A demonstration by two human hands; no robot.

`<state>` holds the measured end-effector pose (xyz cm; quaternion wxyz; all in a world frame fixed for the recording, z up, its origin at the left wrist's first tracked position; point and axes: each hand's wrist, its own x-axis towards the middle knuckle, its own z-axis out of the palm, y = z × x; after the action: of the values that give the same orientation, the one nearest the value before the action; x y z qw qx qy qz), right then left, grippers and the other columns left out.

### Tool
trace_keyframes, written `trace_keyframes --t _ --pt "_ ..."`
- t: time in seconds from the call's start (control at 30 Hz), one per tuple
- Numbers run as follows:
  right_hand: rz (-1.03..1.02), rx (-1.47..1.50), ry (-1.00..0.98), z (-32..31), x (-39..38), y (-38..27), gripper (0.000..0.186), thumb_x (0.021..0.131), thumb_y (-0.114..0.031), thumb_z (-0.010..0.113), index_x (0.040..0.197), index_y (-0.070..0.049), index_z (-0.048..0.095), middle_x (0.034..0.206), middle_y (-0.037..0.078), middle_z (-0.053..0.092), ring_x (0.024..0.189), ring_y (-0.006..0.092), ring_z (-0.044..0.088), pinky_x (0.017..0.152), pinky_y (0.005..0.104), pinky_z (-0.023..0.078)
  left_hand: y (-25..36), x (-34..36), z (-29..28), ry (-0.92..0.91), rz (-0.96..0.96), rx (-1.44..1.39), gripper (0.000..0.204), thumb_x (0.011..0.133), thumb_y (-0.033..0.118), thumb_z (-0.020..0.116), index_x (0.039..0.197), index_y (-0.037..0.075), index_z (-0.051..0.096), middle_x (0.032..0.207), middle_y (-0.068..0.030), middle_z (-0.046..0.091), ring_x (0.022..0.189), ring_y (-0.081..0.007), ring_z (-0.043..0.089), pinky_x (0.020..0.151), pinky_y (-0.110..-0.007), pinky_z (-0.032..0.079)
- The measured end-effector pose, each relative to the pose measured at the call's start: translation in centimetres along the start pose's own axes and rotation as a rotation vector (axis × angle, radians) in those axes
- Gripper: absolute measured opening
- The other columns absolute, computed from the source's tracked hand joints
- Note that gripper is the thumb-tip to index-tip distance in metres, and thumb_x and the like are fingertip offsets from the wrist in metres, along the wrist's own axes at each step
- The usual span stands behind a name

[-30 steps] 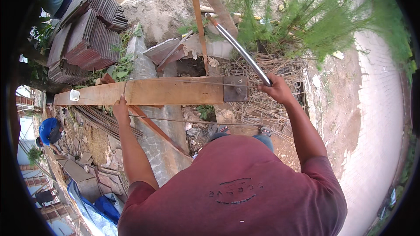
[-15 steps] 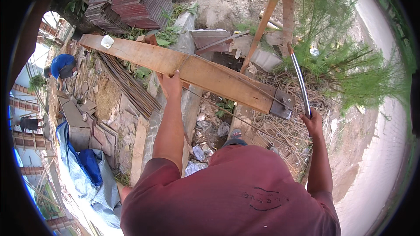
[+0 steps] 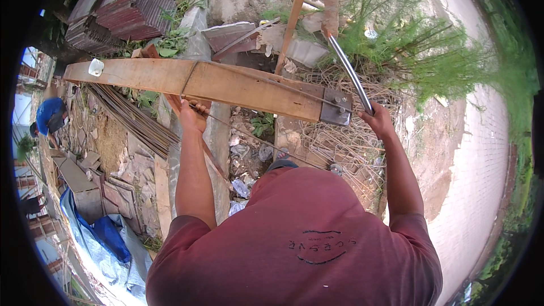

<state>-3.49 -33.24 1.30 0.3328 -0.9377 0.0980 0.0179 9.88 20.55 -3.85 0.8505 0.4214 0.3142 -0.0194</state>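
"Head view: how are the fingers set?"
"Left hand (image 3: 194,117): fingers curled around a bent steel rod (image 3: 190,79), probably steadying it beside a wooden beam (image 3: 243,92). Right hand (image 3: 377,120): fingers wrapped round the lower end of a silver pipe (image 3: 351,71), a likely lever."
"And the rod?"
"It runs along the beam toward a studded metal plate (image 3: 330,114); stacked tiles (image 3: 133,8) lie beyond."
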Motion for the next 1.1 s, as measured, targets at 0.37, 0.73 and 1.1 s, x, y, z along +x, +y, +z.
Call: trace_keyframes --t 0.37,0.73,1.1 --pt "0.111 0.112 -0.02 0.4 -1.1 -0.5 0.027 0.078 -0.023 0.072 0.079 -0.003 0.054 0.06 0.002 0.05 0.054 0.0116 0.045 0.05 0.0294 0.036 1.7 -1.9 1.5 0.185 0.966 1.254 0.047 0.093 0.032 0.049 0.125 -0.001 0.047 0.139 -0.0171 0.04 0.123 -0.0309 0.044 0.097 -0.052 0.037" --pt "0.059 0.019 -0.096 -0.8 -0.7 -1.3 0.031 0.079 -0.029 0.071 0.08 -0.002 0.056 0.059 0.006 0.052 0.055 0.0163 0.05 0.052 0.0338 0.039 1.0 1.4 7.1 0.216 0.666 2.031 0.065 0.094 0.047 0.038 0.145 0.008 0.027 0.152 -0.0107 0.022 0.14 -0.0293 0.019 0.11 -0.054 0.019" --pt "-0.034 -0.517 0.096 -11.3 0.0 11.1 0.024 0.077 -0.022 0.068 0.073 -0.005 0.052 0.064 0.018 0.056 0.06 0.0364 0.056 0.056 0.0424 0.043 0.0 2.8 5.8 0.323 0.718 2.2 0.068 0.095 0.053 0.031 0.147 0.01 0.021 0.153 -0.0093 0.019 0.141 -0.0286 0.017 0.111 -0.054 0.017"
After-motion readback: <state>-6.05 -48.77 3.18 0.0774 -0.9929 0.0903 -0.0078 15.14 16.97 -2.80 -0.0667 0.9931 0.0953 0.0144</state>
